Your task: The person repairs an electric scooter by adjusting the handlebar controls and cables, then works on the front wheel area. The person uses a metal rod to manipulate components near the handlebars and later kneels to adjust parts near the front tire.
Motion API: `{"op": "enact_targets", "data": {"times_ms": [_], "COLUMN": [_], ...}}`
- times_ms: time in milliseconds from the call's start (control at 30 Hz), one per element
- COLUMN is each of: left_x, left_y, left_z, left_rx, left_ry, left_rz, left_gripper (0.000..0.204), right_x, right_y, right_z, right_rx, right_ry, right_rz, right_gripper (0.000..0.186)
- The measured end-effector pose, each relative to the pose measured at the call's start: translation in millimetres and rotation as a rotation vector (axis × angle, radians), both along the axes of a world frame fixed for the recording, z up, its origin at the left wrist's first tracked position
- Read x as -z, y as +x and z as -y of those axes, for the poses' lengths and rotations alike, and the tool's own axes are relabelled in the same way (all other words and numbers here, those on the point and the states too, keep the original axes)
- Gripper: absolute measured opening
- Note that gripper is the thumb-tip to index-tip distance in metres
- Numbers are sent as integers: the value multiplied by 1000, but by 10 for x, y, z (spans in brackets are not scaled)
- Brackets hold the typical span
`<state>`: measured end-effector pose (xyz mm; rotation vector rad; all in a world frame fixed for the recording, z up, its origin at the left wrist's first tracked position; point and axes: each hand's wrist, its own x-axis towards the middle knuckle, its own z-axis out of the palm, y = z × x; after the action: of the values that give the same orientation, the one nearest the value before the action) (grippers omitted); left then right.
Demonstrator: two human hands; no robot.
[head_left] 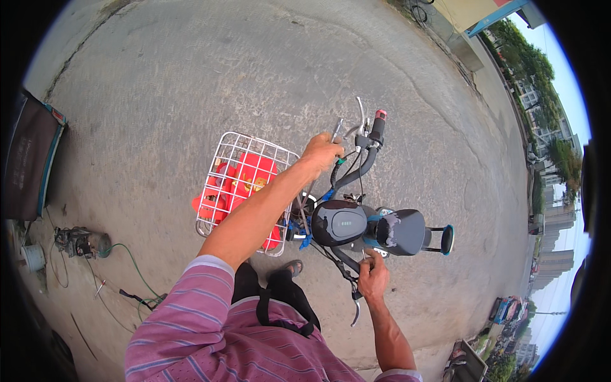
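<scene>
An electric bike with a black, rounded front cover (339,223) stands in front of me. My left hand (321,155) reaches across to the far side of the handlebar (358,173). It is closed around a slim silver metal tool (337,130), whose exact kind I cannot make out. The tool's end points toward the far brake lever (361,114), apart from the black grip (378,127). My right hand (373,278) is closed on the near handlebar grip, which it mostly covers. Below it the near brake lever (356,314) sticks out.
A white wire basket (232,137) with red packages (254,170) sits at the bike's front. The dark, torn seat (407,232) is to the right. At left lie a small machine (81,242), a green hose (130,249) and a white bucket (33,258).
</scene>
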<state>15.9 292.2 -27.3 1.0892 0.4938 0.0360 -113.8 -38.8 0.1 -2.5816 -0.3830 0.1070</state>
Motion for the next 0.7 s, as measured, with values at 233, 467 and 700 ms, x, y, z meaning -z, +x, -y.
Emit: {"op": "enact_targets", "data": {"times_ms": [233,467,700], "left_x": [-73,-39,-181], "left_y": [-191,-217,-192], "left_z": [116,226,185], "left_rx": [-118,44,214], "left_ry": [183,234,179], "left_rz": [267,401,422], "left_gripper": [23,8,7], "right_x": [-27,8,-38], "right_y": [1,26,46], "right_z": [3,30,47], "right_rx": [2,3,-50], "right_ry": [-18,1,166], "right_rz": [10,18,-19], "right_gripper": [26,26,28]}}
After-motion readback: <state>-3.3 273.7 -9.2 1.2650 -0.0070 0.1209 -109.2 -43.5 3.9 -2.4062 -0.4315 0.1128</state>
